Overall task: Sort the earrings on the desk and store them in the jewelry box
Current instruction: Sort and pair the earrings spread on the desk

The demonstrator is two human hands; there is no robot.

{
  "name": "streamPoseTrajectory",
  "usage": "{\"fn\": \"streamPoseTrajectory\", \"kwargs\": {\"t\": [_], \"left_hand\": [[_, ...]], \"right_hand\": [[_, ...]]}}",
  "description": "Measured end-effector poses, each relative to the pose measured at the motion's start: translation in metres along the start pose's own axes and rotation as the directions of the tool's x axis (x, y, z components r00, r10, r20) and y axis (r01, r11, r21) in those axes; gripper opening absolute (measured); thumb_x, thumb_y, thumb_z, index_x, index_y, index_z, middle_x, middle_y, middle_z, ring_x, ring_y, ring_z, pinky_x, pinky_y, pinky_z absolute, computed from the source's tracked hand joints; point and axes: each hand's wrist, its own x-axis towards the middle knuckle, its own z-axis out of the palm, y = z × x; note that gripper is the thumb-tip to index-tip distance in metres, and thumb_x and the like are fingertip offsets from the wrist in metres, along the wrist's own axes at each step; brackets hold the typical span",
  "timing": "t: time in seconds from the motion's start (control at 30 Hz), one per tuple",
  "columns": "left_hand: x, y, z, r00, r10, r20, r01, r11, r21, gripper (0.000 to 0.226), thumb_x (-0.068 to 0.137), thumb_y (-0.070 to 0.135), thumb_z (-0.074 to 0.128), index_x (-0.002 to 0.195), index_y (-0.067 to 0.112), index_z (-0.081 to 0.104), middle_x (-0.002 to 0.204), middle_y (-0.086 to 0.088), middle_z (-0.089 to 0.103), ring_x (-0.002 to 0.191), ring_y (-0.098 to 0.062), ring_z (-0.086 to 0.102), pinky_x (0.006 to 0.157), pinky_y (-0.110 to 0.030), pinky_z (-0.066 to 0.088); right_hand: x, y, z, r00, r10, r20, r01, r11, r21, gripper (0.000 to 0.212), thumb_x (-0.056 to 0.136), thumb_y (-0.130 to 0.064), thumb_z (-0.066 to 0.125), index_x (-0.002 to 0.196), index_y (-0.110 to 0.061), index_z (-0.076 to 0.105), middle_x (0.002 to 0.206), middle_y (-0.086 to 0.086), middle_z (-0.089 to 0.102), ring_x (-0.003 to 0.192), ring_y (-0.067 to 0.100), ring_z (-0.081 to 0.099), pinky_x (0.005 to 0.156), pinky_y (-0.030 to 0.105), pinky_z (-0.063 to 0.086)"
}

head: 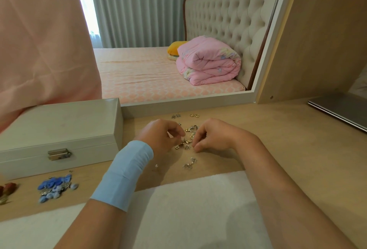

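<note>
A heap of small gold and silver earrings point(188, 135) lies on the wooden desk point(268, 125) in front of the mirror. My left hand point(160, 135), with a blue band on the wrist, has its fingers curled and pinches a small earring at the heap's left edge. My right hand point(212, 134) rests at the heap's right edge with fingertips curled down among the earrings; whether it holds one is hidden. The white jewelry box point(59, 129) stands closed at the left, its metal clasp point(59, 154) facing me. More earrings lie apart: a silver cluster point(189, 164), studs point(175, 116), gold hoops point(194, 115).
Blue fabric earrings point(56, 187) and red ones point(8, 188) lie at the left front of the desk. A white towel point(188, 209) covers the near edge. A closed laptop point(341, 107) sits at the right. The mirror point(178, 50) rises behind.
</note>
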Motion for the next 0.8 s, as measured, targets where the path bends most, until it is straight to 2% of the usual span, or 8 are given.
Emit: {"fn": "streamPoseTrajectory", "kwargs": {"t": [0.1, 0.27, 0.37, 0.43, 0.5, 0.6, 0.7, 0.8], "left_hand": [[0.0, 0.002, 0.004, 0.998, 0.049, -0.034, -0.052, 0.994, -0.098, 0.017, 0.083, 0.023, 0.075, 0.094, 0.036, 0.072, 0.084, 0.019, 0.071, 0.079, -0.005, 0.064, 0.078, -0.021, 0.051], [0.001, -0.001, 0.001, 0.984, 0.056, -0.17, -0.102, 0.956, -0.274, 0.018, 0.072, 0.032, 0.084, 0.085, 0.036, 0.072, 0.079, 0.022, 0.071, 0.075, -0.013, 0.063, 0.077, -0.029, 0.054], [-0.001, -0.002, -0.002, 0.96, 0.072, -0.272, -0.147, 0.952, -0.269, 0.014, 0.074, 0.033, 0.083, 0.083, 0.034, 0.074, 0.076, 0.016, 0.071, 0.073, -0.019, 0.062, 0.071, -0.027, 0.053], [0.0, -0.004, -0.004, 0.949, 0.062, -0.308, -0.141, 0.959, -0.244, 0.006, 0.079, 0.032, 0.08, 0.082, 0.032, 0.074, 0.073, 0.014, 0.069, 0.068, -0.013, 0.061, 0.067, -0.022, 0.049], [0.001, -0.008, -0.006, 0.954, 0.039, -0.297, -0.102, 0.975, -0.198, 0.003, 0.083, 0.031, 0.076, 0.08, 0.032, 0.074, 0.071, 0.016, 0.068, 0.067, -0.006, 0.06, 0.069, -0.02, 0.046], [0.001, -0.015, -0.009, 0.968, -0.007, -0.25, -0.026, 0.991, -0.13, 0.004, 0.085, 0.032, 0.073, 0.081, 0.03, 0.074, 0.076, 0.016, 0.069, 0.074, -0.005, 0.063, 0.077, -0.026, 0.052], [0.001, -0.018, -0.011, 0.977, -0.024, -0.214, 0.003, 0.995, -0.095, 0.007, 0.088, 0.03, 0.07, 0.08, 0.032, 0.072, 0.079, 0.017, 0.069, 0.078, -0.004, 0.061, 0.081, -0.029, 0.052], [0.001, -0.018, -0.01, 0.988, -0.024, -0.155, 0.014, 0.998, -0.066, 0.007, 0.087, 0.029, 0.07, 0.081, 0.033, 0.071, 0.081, 0.017, 0.068, 0.08, -0.003, 0.061, 0.085, -0.029, 0.052]], "right_hand": [[0.0, -0.001, -0.003, 0.998, -0.054, -0.033, 0.058, 0.989, 0.138, 0.003, 0.085, -0.022, 0.082, 0.088, -0.021, 0.081, 0.081, -0.006, 0.076, 0.072, 0.005, 0.066, 0.071, 0.023, 0.053], [-0.001, -0.008, 0.0, 0.996, -0.067, -0.065, 0.09, 0.892, 0.444, 0.015, 0.094, -0.025, 0.072, 0.088, -0.011, 0.076, 0.059, -0.012, 0.061, 0.048, 0.006, 0.042, 0.045, 0.017, 0.034], [0.003, -0.015, 0.007, 0.995, -0.063, -0.081, 0.097, 0.834, 0.542, 0.018, 0.096, -0.028, 0.069, 0.081, -0.018, 0.073, 0.063, -0.011, 0.062, 0.047, 0.007, 0.041, 0.044, 0.018, 0.029], [0.005, -0.018, 0.009, 0.993, -0.037, -0.108, 0.092, 0.822, 0.562, 0.019, 0.097, -0.029, 0.068, 0.083, -0.018, 0.074, 0.071, -0.007, 0.066, 0.047, 0.007, 0.042, 0.045, 0.019, 0.03], [0.006, -0.015, 0.011, 0.988, -0.044, -0.151, 0.112, 0.871, 0.478, 0.012, 0.094, -0.025, 0.072, 0.087, -0.017, 0.077, 0.075, -0.006, 0.069, 0.049, 0.006, 0.046, 0.048, 0.019, 0.035], [0.006, -0.007, 0.013, 0.982, -0.065, -0.176, 0.091, 0.986, 0.141, 0.009, 0.082, -0.018, 0.082, 0.086, -0.025, 0.08, 0.074, -0.013, 0.071, 0.06, -0.004, 0.06, 0.064, 0.016, 0.045], [0.006, -0.009, 0.017, 0.992, -0.026, -0.125, 0.024, 1.0, -0.015, 0.014, 0.076, -0.021, 0.087, 0.086, -0.029, 0.082, 0.072, -0.015, 0.072, 0.066, -0.003, 0.063, 0.068, 0.019, 0.049], [0.007, -0.011, 0.018, 0.994, -0.042, -0.099, 0.029, 0.992, -0.124, 0.011, 0.078, -0.024, 0.086, 0.087, -0.029, 0.082, 0.085, -0.014, 0.074, 0.082, 0.002, 0.066, 0.081, 0.024, 0.054]]}}
